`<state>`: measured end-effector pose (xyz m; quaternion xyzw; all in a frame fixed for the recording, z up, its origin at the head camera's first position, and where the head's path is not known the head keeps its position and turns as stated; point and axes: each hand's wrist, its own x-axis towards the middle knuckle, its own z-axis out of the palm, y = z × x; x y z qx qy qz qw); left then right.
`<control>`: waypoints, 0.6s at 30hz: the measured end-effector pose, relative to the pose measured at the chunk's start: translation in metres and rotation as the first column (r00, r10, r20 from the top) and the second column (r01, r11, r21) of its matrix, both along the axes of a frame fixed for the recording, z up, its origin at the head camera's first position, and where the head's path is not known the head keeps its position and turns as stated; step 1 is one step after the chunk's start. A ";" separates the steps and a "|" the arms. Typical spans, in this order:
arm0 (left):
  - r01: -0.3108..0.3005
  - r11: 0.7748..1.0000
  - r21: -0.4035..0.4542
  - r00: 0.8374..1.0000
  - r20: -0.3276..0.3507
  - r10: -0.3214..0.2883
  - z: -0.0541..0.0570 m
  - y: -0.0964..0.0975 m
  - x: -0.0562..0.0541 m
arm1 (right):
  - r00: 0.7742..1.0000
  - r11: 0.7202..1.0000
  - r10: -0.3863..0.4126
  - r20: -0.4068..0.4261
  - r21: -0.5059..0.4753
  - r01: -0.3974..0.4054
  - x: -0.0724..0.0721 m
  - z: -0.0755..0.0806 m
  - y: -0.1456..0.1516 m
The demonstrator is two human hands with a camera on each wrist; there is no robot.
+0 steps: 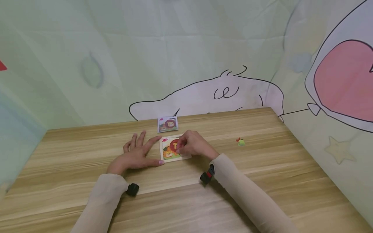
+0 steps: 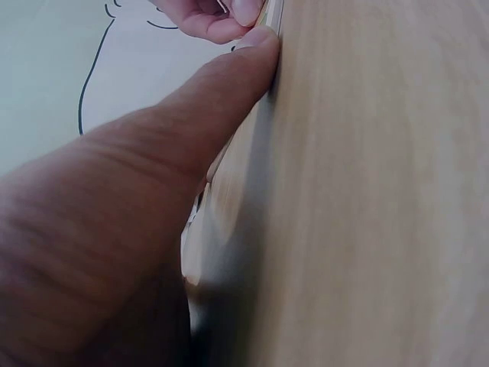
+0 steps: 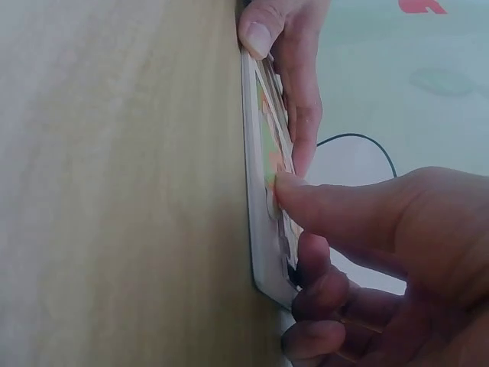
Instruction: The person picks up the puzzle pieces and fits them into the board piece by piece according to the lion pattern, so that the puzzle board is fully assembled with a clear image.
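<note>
A small square jigsaw puzzle board [image 1: 167,158] with a white rim and a lion picture lies on the table. My left hand [image 1: 135,157] is spread at its left side, with thumb and index fingertip at the rim. Over the right part of the board, my right hand [image 1: 193,144] pinches a puzzle piece [image 3: 271,200] between thumb and curled fingers. In the right wrist view the piece's edge stands slightly proud of the board; its full outline is hidden by the fingers. The left thumb [image 2: 256,47] presses at the board's edge in the left wrist view.
A picture card [image 1: 167,125] with a matching lion scene lies behind the board, near the table's back edge. One loose green and red puzzle piece [image 1: 240,141] lies to the right on the wooden table [image 1: 186,207]. A printed cloth [image 1: 116,64] hangs behind.
</note>
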<state>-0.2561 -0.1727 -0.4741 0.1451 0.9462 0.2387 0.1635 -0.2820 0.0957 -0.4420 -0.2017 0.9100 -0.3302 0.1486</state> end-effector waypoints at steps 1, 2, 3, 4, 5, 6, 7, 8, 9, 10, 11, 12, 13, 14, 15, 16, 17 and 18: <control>0.000 1.000 -0.001 1.000 0.001 0.000 0.000 0.000 0.000 | 1.000 1.000 0.001 0.003 -0.005 -0.001 0.000 0.000 0.001; 0.000 1.000 -0.002 1.000 0.002 0.000 0.000 0.000 0.000 | 1.000 1.000 0.001 0.005 -0.012 -0.001 -0.001 0.000 0.001; 0.000 1.000 -0.001 1.000 0.002 0.000 0.000 0.000 0.000 | 1.000 1.000 0.000 0.011 -0.018 0.000 -0.001 0.000 0.002; 0.000 1.000 -0.001 1.000 0.003 0.000 0.000 0.000 0.000 | 1.000 1.000 -0.002 0.018 -0.026 0.002 -0.001 0.000 0.002; 0.000 1.000 -0.001 1.000 0.004 0.000 0.000 0.000 0.000 | 1.000 0.999 -0.007 0.022 -0.031 0.008 -0.001 -0.001 0.003; -0.001 1.000 -0.001 1.000 0.005 0.001 0.000 0.000 0.000 | 0.999 0.999 -0.015 0.030 -0.036 0.016 -0.001 -0.001 0.003; -0.001 1.000 -0.001 1.000 0.004 0.001 -0.001 -0.001 0.000 | 0.999 0.999 -0.027 0.036 -0.039 0.028 -0.002 -0.001 0.003; -0.002 1.000 -0.001 1.000 0.004 0.002 -0.001 -0.001 0.000 | 0.998 0.998 -0.040 0.042 -0.043 0.042 -0.002 -0.001 0.003; -0.003 1.000 -0.002 1.000 0.003 0.003 -0.002 -0.001 0.000 | 0.997 0.997 -0.055 0.047 -0.046 0.057 -0.002 -0.001 0.002; -0.003 1.000 -0.003 1.000 0.002 0.003 -0.002 -0.001 -0.001 | 0.996 0.996 -0.070 0.048 -0.049 0.073 -0.002 -0.002 0.002; -0.004 1.000 -0.005 1.000 0.000 0.004 -0.003 -0.001 -0.001 | 0.995 0.995 -0.087 0.046 -0.051 0.089 -0.002 -0.002 0.002; -0.004 1.000 -0.005 1.000 -0.002 0.004 -0.003 -0.002 -0.001 | 0.994 0.994 -0.099 0.041 -0.052 0.101 -0.002 -0.003 0.001; -0.004 1.000 -0.006 1.000 -0.003 0.004 -0.003 -0.002 -0.001 | 0.993 0.992 -0.109 0.034 -0.055 0.110 -0.002 -0.003 0.001; -0.004 1.000 -0.007 1.000 -0.004 0.004 -0.002 -0.001 -0.001 | 0.993 0.991 -0.115 0.027 -0.060 0.117 -0.002 -0.004 0.001; -0.004 1.000 -0.008 1.000 -0.005 0.004 -0.002 -0.001 -0.001 | 0.992 0.990 -0.121 0.019 -0.065 0.122 -0.002 -0.005 0.001; -0.003 1.000 -0.006 1.000 -0.006 0.003 -0.001 -0.001 0.000 | 0.992 0.989 -0.127 0.009 -0.070 0.127 -0.002 -0.006 0.000; -0.003 1.000 -0.006 1.000 -0.005 0.003 -0.001 -0.001 0.000 | 0.991 0.989 -0.130 -0.001 -0.076 0.130 -0.002 -0.006 0.000; 0.002 1.000 0.003 1.000 -0.003 -0.002 0.001 -0.001 0.001 | 0.991 0.988 -0.133 -0.010 -0.082 0.132 -0.002 -0.007 0.000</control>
